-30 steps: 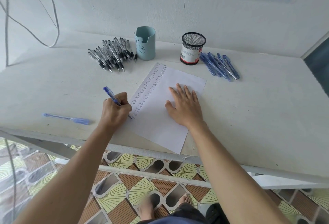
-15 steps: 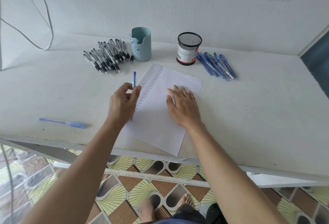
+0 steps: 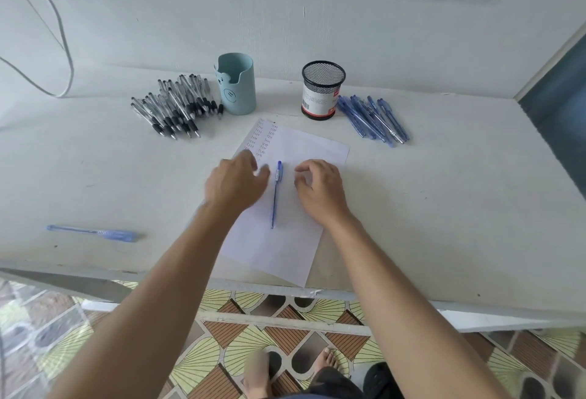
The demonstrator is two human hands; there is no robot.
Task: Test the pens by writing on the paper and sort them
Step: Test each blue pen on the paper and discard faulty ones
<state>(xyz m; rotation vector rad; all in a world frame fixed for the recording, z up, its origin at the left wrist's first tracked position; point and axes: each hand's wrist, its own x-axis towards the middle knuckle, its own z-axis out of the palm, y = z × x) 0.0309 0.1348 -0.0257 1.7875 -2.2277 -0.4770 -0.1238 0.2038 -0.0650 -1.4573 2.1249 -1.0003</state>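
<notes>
- A blue pen (image 3: pixel 275 195) lies flat on the paper (image 3: pixel 304 151), near the middle of the front edge of the tabletop (image 3: pixel 444 208). Its clip end points to the back edge.
- The paper lies a bit crooked, and one corner reaches the front edge. Small rows of writing run down its far left side.
- The left hand (image 3: pixel 236 181) is just beside the pen on the left. It looks blurry, its fingers are loose, and it holds nothing.
- The right hand (image 3: pixel 322 189) is just beside the pen on the right. Its fingers are softly bent above the paper and hold nothing.
- Toward the back edge, a pile of black pens (image 3: pixel 177 110) lies left of a light blue cup (image 3: pixel 236 84).
- A mesh cup (image 3: pixel 322 91) stands to the right of that, with a bunch of blue pens (image 3: pixel 372 119) beside it.
- A lone pen (image 3: pixel 92 233), also blue, lies near the front left corner.
</notes>
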